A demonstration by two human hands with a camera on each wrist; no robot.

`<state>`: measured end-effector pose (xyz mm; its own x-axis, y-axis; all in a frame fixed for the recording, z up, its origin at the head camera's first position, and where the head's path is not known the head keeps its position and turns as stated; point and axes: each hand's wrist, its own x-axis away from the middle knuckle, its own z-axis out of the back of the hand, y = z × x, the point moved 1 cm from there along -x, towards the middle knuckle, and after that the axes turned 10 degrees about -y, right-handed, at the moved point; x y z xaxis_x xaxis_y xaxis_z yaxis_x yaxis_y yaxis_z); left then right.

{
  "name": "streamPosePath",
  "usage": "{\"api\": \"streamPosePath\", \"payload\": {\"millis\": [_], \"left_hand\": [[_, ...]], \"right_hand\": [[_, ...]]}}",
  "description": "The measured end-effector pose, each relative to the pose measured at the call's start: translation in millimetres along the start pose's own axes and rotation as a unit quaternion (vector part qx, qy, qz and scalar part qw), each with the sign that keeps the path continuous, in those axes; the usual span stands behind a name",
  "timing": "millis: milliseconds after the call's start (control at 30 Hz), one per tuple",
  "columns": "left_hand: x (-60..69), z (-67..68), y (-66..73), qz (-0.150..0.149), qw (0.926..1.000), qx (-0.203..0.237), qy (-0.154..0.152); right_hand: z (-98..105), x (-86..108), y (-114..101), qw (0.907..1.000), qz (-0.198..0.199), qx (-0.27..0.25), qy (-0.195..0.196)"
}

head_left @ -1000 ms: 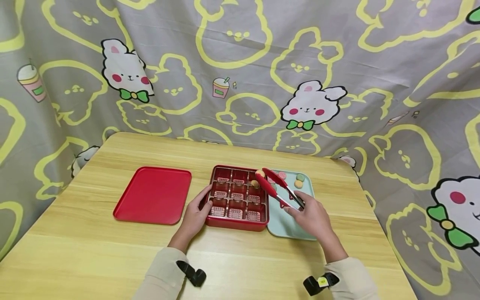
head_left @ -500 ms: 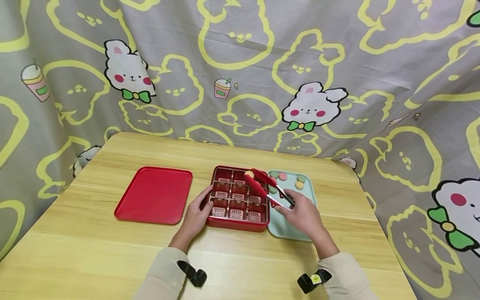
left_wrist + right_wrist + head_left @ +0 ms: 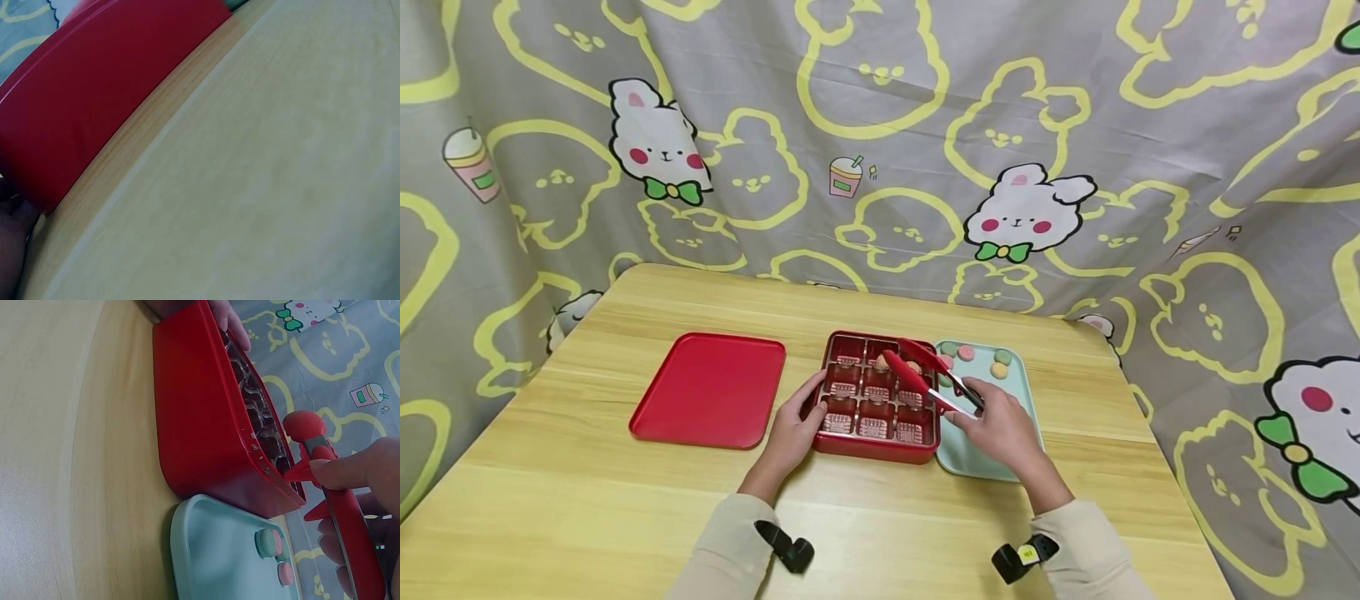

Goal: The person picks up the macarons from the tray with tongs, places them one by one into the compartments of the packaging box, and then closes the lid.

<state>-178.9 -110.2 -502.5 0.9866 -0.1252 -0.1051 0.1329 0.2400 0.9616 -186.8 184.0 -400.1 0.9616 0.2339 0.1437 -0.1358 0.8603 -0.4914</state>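
The right hand [image 3: 1003, 421] holds a pair of tongs [image 3: 908, 372], thumb on one side and fingers curled on the other; their metal arms are smooth and shiny, and their ends are red and blunt. The tongs' ends hang over the back row of a deep red box [image 3: 874, 452] with rounded corners, glossy walls and a thin rim. Inside sits a clear plastic insert [image 3: 876, 400], moulded into nine square pockets with ridged bottoms.

A tan macaron [image 3: 882, 362], round and matte, is at the back middle pocket, just by the tongs' tip; whether the tongs grip it cannot be told. Another tan macaron [image 3: 913, 367] lies in the back right pocket, partly hidden by the tongs.

The left hand [image 3: 792, 427] rests against the left side of the box, thumb and fingers spread wide apart, fingertips at the rim.

Just right of the box lies a pale green tray [image 3: 977, 454], smooth, with rounded corners and a low lip, bearing green macarons [image 3: 950, 348], pink macarons [image 3: 966, 353] and a tan one [image 3: 998, 370]. Well left lies a flat red lid or tray [image 3: 707, 392]. All rest on a wood-grained table [image 3: 850, 533] before a creased grey curtain [image 3: 887, 42] printed with yellow outlines.
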Motion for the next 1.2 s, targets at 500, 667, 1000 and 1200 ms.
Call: {"api": "streamPosePath", "payload": {"millis": [500,667,1000,1200], "left_hand": [[10.3,5.2,40.5,-0.001,0.9999,0.009,-0.015],[10.5,4.4,40.1,0.006,0.9999,0.002,-0.012],[11.2,4.7,41.9,0.005,0.9999,0.005,-0.014],[6.1,3.3,26.8,0.007,0.9997,0.017,-0.015]], "right_hand": [[3.7,2.0,5.8,0.9999,0.003,0.012,0.009],[7.0,4.7,10.8,0.9996,-0.005,0.021,0.019],[14.3,11.9,24.6,0.9992,-0.03,0.022,0.018],[17.5,15.8,36.5,0.9986,-0.039,0.028,0.019]]}}
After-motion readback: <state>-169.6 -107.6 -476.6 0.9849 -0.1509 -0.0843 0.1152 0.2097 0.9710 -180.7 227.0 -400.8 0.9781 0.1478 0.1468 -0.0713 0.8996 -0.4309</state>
